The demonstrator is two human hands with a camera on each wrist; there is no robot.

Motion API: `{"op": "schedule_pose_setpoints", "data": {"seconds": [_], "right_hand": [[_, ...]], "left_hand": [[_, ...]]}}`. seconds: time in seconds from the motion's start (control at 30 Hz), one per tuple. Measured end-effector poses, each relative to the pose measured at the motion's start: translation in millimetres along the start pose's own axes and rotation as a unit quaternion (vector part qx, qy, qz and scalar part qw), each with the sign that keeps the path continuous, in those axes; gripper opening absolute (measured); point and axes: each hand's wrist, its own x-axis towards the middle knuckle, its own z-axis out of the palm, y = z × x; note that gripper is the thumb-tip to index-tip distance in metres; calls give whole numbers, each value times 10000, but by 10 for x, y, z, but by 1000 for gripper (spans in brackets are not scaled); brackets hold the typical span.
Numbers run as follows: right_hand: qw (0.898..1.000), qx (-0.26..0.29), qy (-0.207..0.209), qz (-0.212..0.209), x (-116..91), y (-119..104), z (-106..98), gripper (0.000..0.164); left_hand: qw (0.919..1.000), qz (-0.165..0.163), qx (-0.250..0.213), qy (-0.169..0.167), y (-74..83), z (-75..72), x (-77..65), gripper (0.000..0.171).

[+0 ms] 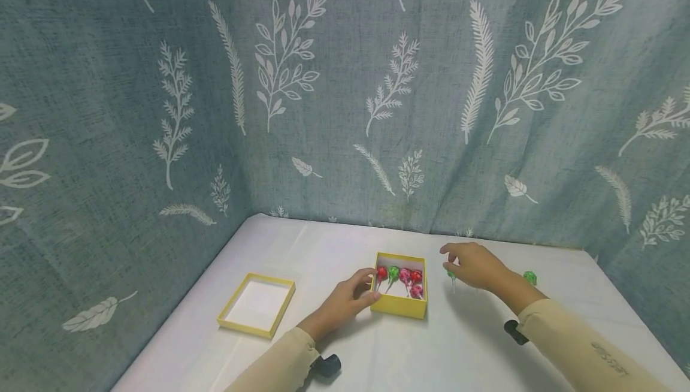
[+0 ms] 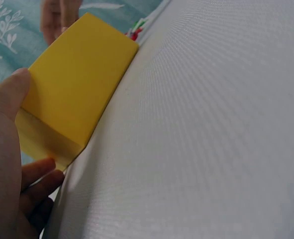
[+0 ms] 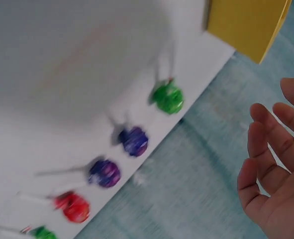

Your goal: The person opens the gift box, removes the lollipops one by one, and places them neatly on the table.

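Note:
A yellow box [image 1: 399, 304] stands on the white table with several wrapped lollipops [image 1: 393, 273] in it, red, green and pink. My left hand [image 1: 347, 297] holds the box at its left near corner, the thumb on the near wall and the fingers along the left side. My right hand [image 1: 474, 265] hovers to the right of the box, its fingers loosely bent with nothing between them. Below it a green lollipop [image 3: 168, 97] lies in a row with two purple lollipops [image 3: 105, 173], a red lollipop [image 3: 76, 207] and another green lollipop [image 3: 43, 233].
To the left lies a shallow yellow-rimmed lid [image 1: 283, 308], its white inside facing up. A blue-green curtain [image 1: 345, 104] with white leaf prints hangs behind and at the sides of the white table [image 1: 323, 242].

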Motion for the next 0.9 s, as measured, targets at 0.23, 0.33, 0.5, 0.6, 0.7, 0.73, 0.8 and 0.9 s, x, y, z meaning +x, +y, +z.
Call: {"op": "schedule_pose_setpoints", "data": {"seconds": [0.23, 0.33, 0.5, 0.6, 0.7, 0.73, 0.8, 0.9], "right_hand": [[9998, 82, 51, -175, 117, -253, 60, 31], [9997, 159, 0, -185, 161, -357, 85, 31], [9996, 213, -95, -186, 232, -490, 164, 31], [9993, 214, -44, -301, 268, -554, 220, 30], [9989, 226, -23, -401, 296, -612, 276, 29], [9987, 271, -35, -421, 301, -631, 291, 29], [9982, 395, -118, -427, 309, -669, 319, 29], [9977, 503, -235, -393, 325, -710, 361, 31]], "left_hand": [[9999, 38, 133, 49, -1, 1, 9, 56], [9999, 36, 123, 49, 7, 1, 10, 56], [9999, -91, 107, 39, 9, 4, 3, 56], [9999, -140, 55, 31, 6, 5, 4, 56], [10000, -67, 28, 29, -4, 4, 10, 55], [10000, -34, 26, 30, -8, 3, 11, 55], [10000, 37, 48, 37, -13, 0, 12, 55], [9999, 97, 109, 52, -20, 1, 11, 55]]}}
